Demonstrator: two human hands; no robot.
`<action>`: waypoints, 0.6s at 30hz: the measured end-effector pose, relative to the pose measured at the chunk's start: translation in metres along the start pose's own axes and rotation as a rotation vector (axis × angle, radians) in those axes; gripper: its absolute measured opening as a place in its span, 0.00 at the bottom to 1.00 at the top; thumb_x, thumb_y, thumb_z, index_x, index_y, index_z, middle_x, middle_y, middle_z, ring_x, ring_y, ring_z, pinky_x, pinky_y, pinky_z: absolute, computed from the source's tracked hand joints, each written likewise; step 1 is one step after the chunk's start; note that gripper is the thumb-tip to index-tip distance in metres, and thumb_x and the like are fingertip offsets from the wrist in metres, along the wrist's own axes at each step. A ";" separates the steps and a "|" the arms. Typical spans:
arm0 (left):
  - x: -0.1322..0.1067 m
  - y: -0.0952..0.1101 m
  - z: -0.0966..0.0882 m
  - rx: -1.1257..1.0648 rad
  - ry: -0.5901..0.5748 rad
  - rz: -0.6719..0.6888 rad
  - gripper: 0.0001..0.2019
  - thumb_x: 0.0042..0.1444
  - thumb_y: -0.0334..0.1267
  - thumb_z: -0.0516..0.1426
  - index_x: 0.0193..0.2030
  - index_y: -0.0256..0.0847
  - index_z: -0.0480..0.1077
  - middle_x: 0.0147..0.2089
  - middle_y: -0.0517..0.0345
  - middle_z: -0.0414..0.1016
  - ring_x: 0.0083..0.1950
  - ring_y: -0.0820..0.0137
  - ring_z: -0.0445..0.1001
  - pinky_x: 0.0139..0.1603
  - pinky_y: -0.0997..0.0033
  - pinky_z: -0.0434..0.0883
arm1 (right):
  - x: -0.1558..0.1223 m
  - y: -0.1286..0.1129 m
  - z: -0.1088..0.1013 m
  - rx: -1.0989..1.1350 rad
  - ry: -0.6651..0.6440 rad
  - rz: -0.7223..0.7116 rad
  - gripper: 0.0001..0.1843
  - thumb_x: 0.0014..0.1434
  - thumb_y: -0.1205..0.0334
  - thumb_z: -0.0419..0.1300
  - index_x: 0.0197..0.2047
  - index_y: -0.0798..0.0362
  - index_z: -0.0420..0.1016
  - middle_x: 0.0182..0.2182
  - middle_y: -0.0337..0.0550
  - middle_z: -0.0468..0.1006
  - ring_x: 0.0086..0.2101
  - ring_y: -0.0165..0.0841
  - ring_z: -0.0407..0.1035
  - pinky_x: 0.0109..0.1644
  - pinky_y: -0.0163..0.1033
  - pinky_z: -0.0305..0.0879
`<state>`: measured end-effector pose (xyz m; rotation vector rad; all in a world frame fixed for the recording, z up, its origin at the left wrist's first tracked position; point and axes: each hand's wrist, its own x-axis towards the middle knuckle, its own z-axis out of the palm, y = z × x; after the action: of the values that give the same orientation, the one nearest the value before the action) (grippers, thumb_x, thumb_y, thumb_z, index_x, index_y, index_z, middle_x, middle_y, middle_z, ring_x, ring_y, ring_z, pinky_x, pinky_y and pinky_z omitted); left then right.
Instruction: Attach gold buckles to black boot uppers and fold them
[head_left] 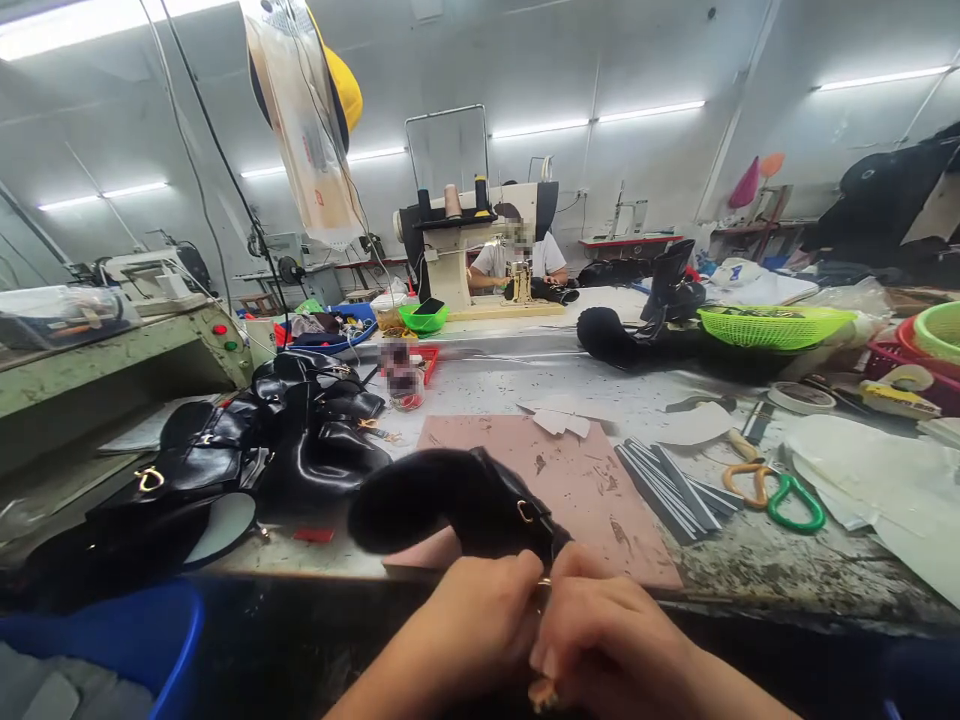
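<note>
A black boot upper (435, 490) with a furry-looking dark inside lies at the near edge of the table, partly over a pink mat (510, 440). It carries a small gold ring (525, 512) on its side. My left hand (487, 610) is closed on the end of the upper closest to me. Right beside it, my right hand (600, 620) is closed with fingers bent, gripping a strap at that same end. A gold buckle (544, 692) shows just under my right fingers. Most of the strap is hidden by both hands.
Shiny black boot uppers (300, 430) are piled at left, above a blue bin (172, 650). Scissors (776, 495), grey strips (675, 490) and tape rolls lie at right, near a green basket (776, 325). A person sits behind a sewing machine (480, 240).
</note>
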<state>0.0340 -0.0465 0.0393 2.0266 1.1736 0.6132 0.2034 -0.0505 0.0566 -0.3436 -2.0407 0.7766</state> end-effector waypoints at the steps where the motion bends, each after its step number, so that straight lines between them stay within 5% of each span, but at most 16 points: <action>1: -0.002 0.007 -0.007 0.105 -0.001 0.008 0.03 0.52 0.34 0.55 0.29 0.41 0.65 0.25 0.61 0.67 0.24 0.72 0.61 0.26 0.73 0.51 | 0.001 -0.003 -0.002 0.080 0.005 0.017 0.05 0.59 0.62 0.57 0.31 0.47 0.65 0.24 0.38 0.76 0.25 0.31 0.67 0.32 0.36 0.66; 3: -0.005 0.018 -0.019 0.203 -0.034 0.032 0.01 0.53 0.34 0.55 0.33 0.41 0.66 0.28 0.61 0.69 0.26 0.72 0.64 0.26 0.74 0.53 | 0.001 -0.002 -0.005 0.221 0.018 0.144 0.08 0.61 0.55 0.53 0.31 0.48 0.63 0.26 0.40 0.76 0.26 0.30 0.69 0.30 0.35 0.66; 5: -0.006 0.020 -0.021 0.075 -0.089 0.049 0.07 0.50 0.35 0.58 0.37 0.41 0.65 0.31 0.62 0.70 0.30 0.72 0.66 0.29 0.76 0.57 | 0.000 0.003 -0.006 0.280 0.039 0.304 0.13 0.63 0.51 0.48 0.33 0.49 0.61 0.27 0.41 0.74 0.26 0.30 0.68 0.29 0.33 0.65; 9: -0.002 0.007 0.000 -0.088 0.001 0.084 0.07 0.56 0.40 0.54 0.31 0.39 0.64 0.28 0.60 0.68 0.27 0.74 0.64 0.28 0.77 0.59 | 0.000 0.009 -0.006 0.174 0.039 0.477 0.16 0.63 0.47 0.46 0.32 0.50 0.61 0.24 0.37 0.68 0.25 0.29 0.64 0.27 0.32 0.63; 13: 0.005 -0.002 0.014 0.341 0.229 0.216 0.14 0.58 0.39 0.51 0.22 0.39 0.63 0.20 0.57 0.64 0.23 0.72 0.60 0.25 0.71 0.52 | 0.000 0.005 -0.013 -0.044 0.056 0.257 0.07 0.59 0.55 0.56 0.34 0.48 0.63 0.25 0.38 0.70 0.27 0.31 0.66 0.30 0.34 0.64; 15: 0.006 0.000 0.012 0.379 0.187 0.252 0.12 0.56 0.38 0.52 0.23 0.39 0.63 0.20 0.57 0.65 0.23 0.71 0.61 0.24 0.70 0.52 | -0.002 0.005 -0.015 -0.135 0.092 0.146 0.05 0.57 0.61 0.58 0.36 0.47 0.64 0.26 0.38 0.70 0.27 0.32 0.67 0.30 0.34 0.64; 18: 0.004 0.008 0.007 0.138 0.046 0.278 0.09 0.54 0.43 0.55 0.33 0.39 0.67 0.30 0.54 0.70 0.30 0.68 0.68 0.30 0.71 0.60 | -0.002 0.006 -0.015 -0.196 0.106 0.166 0.07 0.57 0.63 0.56 0.41 0.46 0.66 0.28 0.39 0.73 0.27 0.32 0.68 0.29 0.34 0.65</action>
<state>0.0454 -0.0478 0.0408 2.3279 0.9899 0.7334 0.2168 -0.0407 0.0571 -0.6585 -2.0103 0.6441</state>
